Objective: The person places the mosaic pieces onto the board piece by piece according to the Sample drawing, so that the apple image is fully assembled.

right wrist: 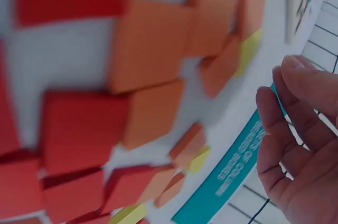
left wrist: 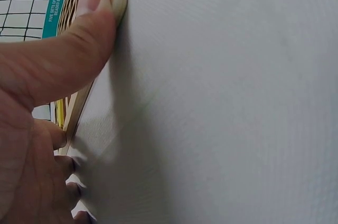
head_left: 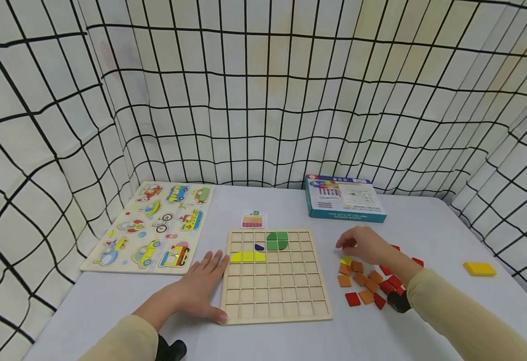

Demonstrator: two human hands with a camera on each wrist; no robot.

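Note:
A wooden grid board (head_left: 277, 281) lies on the table, with yellow pieces (head_left: 247, 256), green pieces (head_left: 277, 240) and a small dark blue piece (head_left: 259, 247) in its upper rows. My left hand (head_left: 198, 290) rests along the board's left edge, fingers spread, thumb at the near left corner; the left wrist view shows the thumb (left wrist: 91, 39) on the rim. Over the far side of a scatter of orange tiles (head_left: 366, 297) and red tiles (head_left: 352, 299) hovers my right hand (head_left: 362, 244). Its fingers are loosely bent, with nothing visible between thumb and fingertips (right wrist: 269, 97).
Behind the board lies a small pattern card (head_left: 253, 219). A teal-edged box (head_left: 346, 199) stands at the back right, and a wooden vehicle puzzle (head_left: 155, 228) lies at the left. A yellow block (head_left: 479, 269) sits far right. Black netting (head_left: 245, 100) encloses the table.

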